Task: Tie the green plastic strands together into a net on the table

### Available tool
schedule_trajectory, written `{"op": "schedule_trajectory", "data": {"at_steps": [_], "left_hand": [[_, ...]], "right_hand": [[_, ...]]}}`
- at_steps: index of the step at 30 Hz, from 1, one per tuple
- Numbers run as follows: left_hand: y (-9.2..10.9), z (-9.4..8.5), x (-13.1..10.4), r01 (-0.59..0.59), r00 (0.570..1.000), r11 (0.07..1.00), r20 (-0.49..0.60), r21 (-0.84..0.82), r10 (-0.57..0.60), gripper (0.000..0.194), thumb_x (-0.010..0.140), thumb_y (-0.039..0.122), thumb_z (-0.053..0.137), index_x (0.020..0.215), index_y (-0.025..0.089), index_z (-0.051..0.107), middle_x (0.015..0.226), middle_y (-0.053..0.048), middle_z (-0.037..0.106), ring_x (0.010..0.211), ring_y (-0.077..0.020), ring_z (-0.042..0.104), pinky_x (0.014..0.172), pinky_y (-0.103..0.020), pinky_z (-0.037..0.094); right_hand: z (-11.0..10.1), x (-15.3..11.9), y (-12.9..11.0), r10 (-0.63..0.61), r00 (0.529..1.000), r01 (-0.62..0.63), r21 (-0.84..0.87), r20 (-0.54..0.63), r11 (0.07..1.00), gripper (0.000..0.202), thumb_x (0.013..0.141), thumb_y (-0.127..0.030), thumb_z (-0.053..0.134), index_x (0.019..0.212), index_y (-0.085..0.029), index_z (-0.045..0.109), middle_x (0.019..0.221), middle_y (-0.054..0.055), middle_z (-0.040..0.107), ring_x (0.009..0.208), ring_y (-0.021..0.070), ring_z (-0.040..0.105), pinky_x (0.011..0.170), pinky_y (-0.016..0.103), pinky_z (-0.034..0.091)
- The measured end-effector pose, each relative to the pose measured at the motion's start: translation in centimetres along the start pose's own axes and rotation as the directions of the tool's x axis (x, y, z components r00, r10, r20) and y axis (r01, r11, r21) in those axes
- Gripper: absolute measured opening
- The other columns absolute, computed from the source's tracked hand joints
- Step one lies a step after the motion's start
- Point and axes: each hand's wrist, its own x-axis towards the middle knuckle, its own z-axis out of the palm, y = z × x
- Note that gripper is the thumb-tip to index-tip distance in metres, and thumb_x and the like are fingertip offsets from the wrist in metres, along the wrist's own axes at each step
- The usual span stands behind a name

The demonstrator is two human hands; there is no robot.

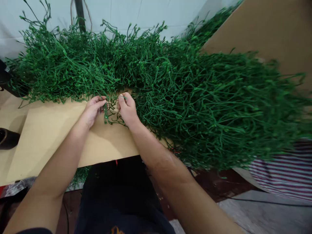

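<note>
My left hand [94, 110] is closed in a pinch on thin green plant stems [106, 114], which look like plastic and dangle below its fingertips. Just to its right, my right hand [127, 109] is also closed, thumb against forefinger, with a bit of green stem showing at the fingertips. Both hands hover low over a tan cardboard sheet [56, 130]. Behind and to the right of them spreads a large tangled heap of green stems [165, 74] with small budded tips. Where the held stems end among the loose ones is hard to see.
A dark round container [8, 139] stands at the left edge. Upright cardboard [265, 32] rises at the back right. A person's striped garment [285, 172] shows at the lower right. A white wall [136, 13] and a dark post [80, 14] stand behind.
</note>
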Motion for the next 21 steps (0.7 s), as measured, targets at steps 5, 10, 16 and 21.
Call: {"op": "schedule_trajectory", "data": {"at_steps": [5, 10, 16, 21], "left_hand": [[-0.3, 0.6, 0.2, 0.002, 1.000, 0.997, 0.013, -0.071, -0.001, 0.005, 0.076, 0.013, 0.057, 0.077, 0.016, 0.053, 0.066, 0.003, 0.057, 0.056, -0.0073, 0.054, 0.052, -0.018, 0.039], [-1.1, 0.9, 0.7, -0.006, 1.000, 0.996, -0.004, -0.087, 0.006, 0.017, 0.078, 0.018, 0.062, 0.068, 0.016, 0.049, 0.061, 0.003, 0.055, 0.051, -0.0044, 0.050, 0.049, -0.015, 0.037], [-1.6, 1.3, 0.7, -0.057, 0.995, 0.993, -0.081, -0.100, 0.049, 0.024, 0.075, 0.020, 0.067, 0.064, 0.016, 0.046, 0.054, 0.007, 0.042, 0.045, -0.0028, 0.039, 0.043, -0.015, 0.031], [-1.6, 1.5, 0.6, -0.079, 0.995, 0.990, -0.070, -0.113, 0.071, 0.027, 0.074, 0.026, 0.069, 0.063, 0.017, 0.046, 0.055, 0.007, 0.039, 0.047, -0.0036, 0.037, 0.047, -0.017, 0.034]], "right_hand": [[-0.1, -0.3, -0.1, -0.012, 1.000, 0.013, 0.031, -0.029, 0.999, 0.031, 0.092, -0.044, 0.038, 0.070, -0.023, 0.031, 0.060, -0.004, 0.033, 0.056, 0.0098, 0.032, 0.056, 0.027, 0.031], [-0.1, -0.7, -0.3, 0.001, 1.000, 0.001, 0.088, -0.019, 0.996, 0.043, 0.088, -0.059, 0.038, 0.067, -0.023, 0.030, 0.057, -0.005, 0.030, 0.052, 0.0086, 0.030, 0.053, 0.026, 0.029], [-0.2, -1.0, -0.1, 0.026, 0.999, -0.022, 0.159, -0.024, 0.987, 0.046, 0.082, -0.066, 0.045, 0.068, -0.022, 0.034, 0.056, -0.007, 0.030, 0.052, 0.0077, 0.029, 0.052, 0.025, 0.027], [-0.2, -0.9, -0.2, 0.031, 0.999, -0.027, 0.154, -0.023, 0.988, 0.048, 0.079, -0.066, 0.048, 0.065, -0.022, 0.035, 0.056, -0.007, 0.030, 0.052, 0.0071, 0.028, 0.051, 0.025, 0.025]]}}
